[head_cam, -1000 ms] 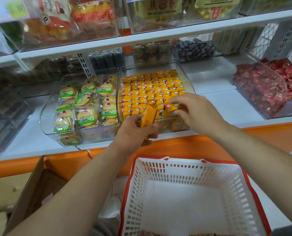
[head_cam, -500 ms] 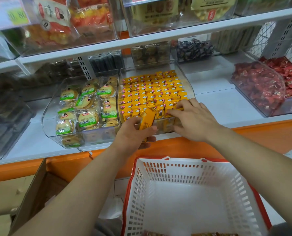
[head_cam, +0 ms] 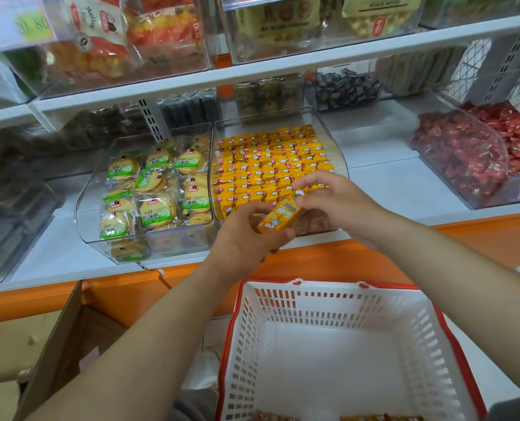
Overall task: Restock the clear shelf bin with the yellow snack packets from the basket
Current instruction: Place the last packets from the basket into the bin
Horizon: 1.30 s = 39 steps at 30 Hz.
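The clear shelf bin (head_cam: 341, 159) on the lower shelf holds rows of yellow snack packets (head_cam: 271, 165). Just in front of its front wall, my left hand (head_cam: 240, 241) grips a small stack of yellow packets (head_cam: 278, 218), tilted up to the right. My right hand (head_cam: 340, 205) is beside it, and its thumb and forefinger pinch the upper end of the top packet. Below my arms stands the white basket with a red rim (head_cam: 246, 329). A few packets (head_cam: 380, 417) show at its near bottom edge, partly cut off by the frame.
A clear bin of green-labelled round biscuits (head_cam: 149, 192) stands left of the yellow bin. A bin of red sweets (head_cam: 465, 159) is at the right. More bins fill the upper shelf (head_cam: 283, 68). An open cardboard box (head_cam: 58, 344) sits at lower left.
My right hand has drawn back from the bin's front row to the stack in my left hand. My left hand has tilted the stack flatter and moved slightly right.
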Motion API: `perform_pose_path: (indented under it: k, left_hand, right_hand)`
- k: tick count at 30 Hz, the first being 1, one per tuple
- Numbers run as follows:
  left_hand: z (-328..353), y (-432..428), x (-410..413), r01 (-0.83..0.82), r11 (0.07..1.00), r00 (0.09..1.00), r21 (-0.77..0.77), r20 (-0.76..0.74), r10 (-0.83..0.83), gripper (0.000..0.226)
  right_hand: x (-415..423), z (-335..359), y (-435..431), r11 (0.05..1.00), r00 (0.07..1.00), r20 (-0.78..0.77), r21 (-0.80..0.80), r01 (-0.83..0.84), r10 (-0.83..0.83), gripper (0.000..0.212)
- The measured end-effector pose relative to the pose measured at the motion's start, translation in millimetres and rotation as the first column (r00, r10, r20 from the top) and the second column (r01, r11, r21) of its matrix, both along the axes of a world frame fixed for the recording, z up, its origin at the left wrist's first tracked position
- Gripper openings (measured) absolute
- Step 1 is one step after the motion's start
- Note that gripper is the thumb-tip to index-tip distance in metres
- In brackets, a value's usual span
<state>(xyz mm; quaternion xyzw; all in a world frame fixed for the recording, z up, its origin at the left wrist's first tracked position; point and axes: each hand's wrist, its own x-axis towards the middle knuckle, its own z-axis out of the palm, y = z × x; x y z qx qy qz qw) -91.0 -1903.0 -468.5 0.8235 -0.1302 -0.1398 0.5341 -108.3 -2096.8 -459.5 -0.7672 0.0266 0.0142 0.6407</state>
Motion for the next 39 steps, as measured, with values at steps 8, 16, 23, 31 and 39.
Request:
perform_pose_path:
  k: [8, 16, 23, 31, 39]
  left_hand:
    - [16, 11, 7, -0.139, 0.969, 0.99, -0.204, -0.013, 0.139, 0.043]
    - [32, -6, 17, -0.186, 0.976, 0.943, -0.115, 0.257, 0.211, 0.032]
    - [19, -28, 42, -0.188, 0.974, 0.92, 0.126, 0.369, 0.13, 0.049]
    - [2, -37, 53, 0.001, 0.943, 0.964, 0.332, 0.25, -0.089, 0.036]
    - [-6, -44, 59, -0.038, 0.871, 0.948, 0.49, 0.294, -0.124, 0.032]
  right_hand:
    - [-5, -8, 0, 0.978, 0.993, -0.016, -0.174, -0.118, 0.117, 0.013]
    - [-7, 1, -26, 0.576, 0.905, 0.423, -0.75, 0.326, 0.039, 0.028]
    - [1, -20, -53, 0.658, 0.944, 0.312, -0.69, 0.302, -0.105, 0.068]
    - [8, -28, -51, 0.669, 0.95, 0.289, -0.682, 0.293, -0.121, 0.069]
    - [12, -33, -58, 0.659, 0.948, 0.303, -0.694, 0.291, -0.099, 0.077]
